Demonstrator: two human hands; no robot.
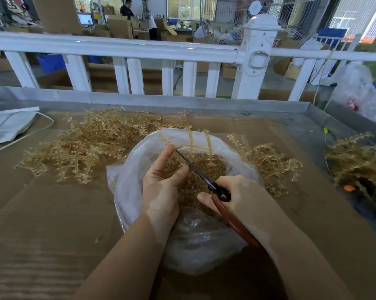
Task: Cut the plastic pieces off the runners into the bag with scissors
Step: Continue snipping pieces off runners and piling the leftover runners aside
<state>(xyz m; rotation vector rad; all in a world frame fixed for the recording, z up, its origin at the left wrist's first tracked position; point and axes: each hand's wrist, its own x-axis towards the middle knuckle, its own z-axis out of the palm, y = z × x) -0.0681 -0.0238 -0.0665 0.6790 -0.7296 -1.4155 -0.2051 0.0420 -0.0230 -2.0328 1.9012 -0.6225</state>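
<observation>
A clear plastic bag [126, 180] lies open on the cardboard in front of me, holding a heap of small amber cut pieces [206, 167]. Over the bag's mouth my left hand [161, 182] pinches an amber runner [195, 146] whose branches stick up past the far rim. My right hand [236, 191] grips the red-brown handles of the scissors [217, 189]. The dark blades point up and left, and their tip lies against the runner beside my left fingers.
A large pile of amber runners [89, 146] lies left of the bag, with smaller piles to the right [271, 163] and far right [355, 161]. Cardboard [53, 213] covers a metal tray table. Beyond its rim stands a white fence [126, 48]; people work far behind it.
</observation>
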